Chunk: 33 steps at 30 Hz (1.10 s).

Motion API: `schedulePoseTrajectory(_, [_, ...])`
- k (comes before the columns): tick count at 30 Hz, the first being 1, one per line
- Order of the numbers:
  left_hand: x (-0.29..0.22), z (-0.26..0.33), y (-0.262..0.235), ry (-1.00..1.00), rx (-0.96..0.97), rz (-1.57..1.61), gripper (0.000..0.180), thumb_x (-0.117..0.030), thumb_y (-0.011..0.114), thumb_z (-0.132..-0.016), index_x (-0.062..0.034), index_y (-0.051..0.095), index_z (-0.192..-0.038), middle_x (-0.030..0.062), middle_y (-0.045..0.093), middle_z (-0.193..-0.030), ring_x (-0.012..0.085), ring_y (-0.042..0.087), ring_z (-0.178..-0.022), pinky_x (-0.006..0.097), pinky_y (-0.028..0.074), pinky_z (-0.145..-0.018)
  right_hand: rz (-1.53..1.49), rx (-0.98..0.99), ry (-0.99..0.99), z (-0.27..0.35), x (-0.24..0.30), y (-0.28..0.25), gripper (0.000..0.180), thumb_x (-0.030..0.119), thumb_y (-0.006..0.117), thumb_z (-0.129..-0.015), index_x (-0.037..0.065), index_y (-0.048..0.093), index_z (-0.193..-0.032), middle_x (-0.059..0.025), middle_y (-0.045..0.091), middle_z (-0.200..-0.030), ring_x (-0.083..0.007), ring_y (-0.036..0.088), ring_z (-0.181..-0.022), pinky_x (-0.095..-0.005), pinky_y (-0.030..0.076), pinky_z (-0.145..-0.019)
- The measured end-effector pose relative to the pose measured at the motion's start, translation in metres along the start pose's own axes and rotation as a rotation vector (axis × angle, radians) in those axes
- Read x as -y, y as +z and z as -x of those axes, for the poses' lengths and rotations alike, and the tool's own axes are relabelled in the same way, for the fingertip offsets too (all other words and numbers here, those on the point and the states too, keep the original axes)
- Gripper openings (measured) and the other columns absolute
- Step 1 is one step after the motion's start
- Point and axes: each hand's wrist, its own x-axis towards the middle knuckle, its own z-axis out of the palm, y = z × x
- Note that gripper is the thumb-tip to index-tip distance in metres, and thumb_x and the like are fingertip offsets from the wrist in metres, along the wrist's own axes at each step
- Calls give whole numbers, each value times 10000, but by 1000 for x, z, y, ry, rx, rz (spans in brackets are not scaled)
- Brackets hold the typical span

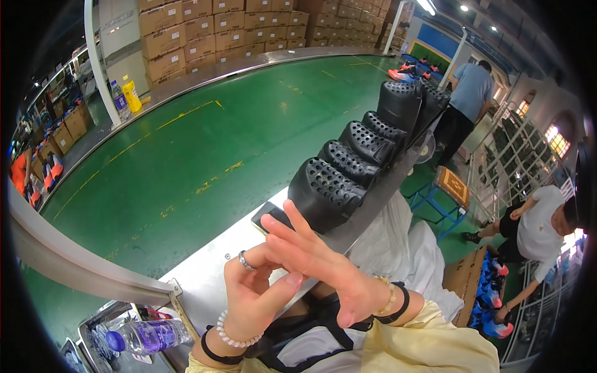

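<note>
- Head view, step in hand: I read this as a pause in handling; the two hands meet each other above the bench [208, 267].
- Left hand [245, 295]: fingers bent, grip narrow, raised against the other hand's fingers. I cannot tell whether anything small is pinched.
- Right hand [329, 267]: fingers long and nearly straight, laid across the left; I see nothing held in it.
- Work item: the nearest black clog [326, 193] stands on the bench just beyond the fingertips, apart from them, first in a row running away to the right. A dark flat device [272, 216] lies beside it.
- Next-move requirement: in my judgement, gripping a clog calls for parting the hands first and clearing the device.
- Surface: pale, smooth, narrow top; a white cloth [392, 242] hangs along the near side.
- Room: green floor [186, 161], stacked cartons [199, 46] behind, a purple-labelled bottle [152, 336] at lower left. At right, a stool [452, 186], a co-worker in blue [471, 87] and one in white [541, 214] reaching toward bright shoes [491, 280].
</note>
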Motion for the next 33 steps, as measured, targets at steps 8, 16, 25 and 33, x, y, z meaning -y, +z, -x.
schedulePoseTrajectory(8, [-3,1,-1,27,22,-39,299,74,633,-739,70,613,-1037,95,666,-886,187,629,-865,335,478,-853,330,30,-70,2,3,-3,1061,802,398,-774,-26,325,-1433,-232,200,-1521,-434,-25,-1421,-553,26,-1108])
schedulePoseTrajectory(16, [-4,2,-2,21,34,-41,336,88,622,-727,78,592,-1062,121,668,-900,212,641,-874,347,485,-856,421,8,-103,2,6,-5,1011,755,417,-804,-38,334,-1424,-240,235,-1507,-439,2,-1421,-552,4,-1106])
schedulePoseTrajectory(25, [-9,-1,-2,-7,-7,-90,287,99,622,-719,80,614,-1005,123,672,-911,201,647,-879,319,501,-824,735,-15,-107,3,16,-6,927,710,442,-821,-15,398,-1397,-185,313,-1492,-453,88,-1411,-580,-10,-1095])
schedulePoseTrajectory(33, [-10,0,2,-66,-19,12,231,110,613,-699,85,629,-928,131,666,-915,202,648,-876,306,520,-779,806,-43,-123,7,22,-2,855,657,477,-830,1,419,-1375,-122,272,-1522,-434,166,-1402,-594,42,-1101])
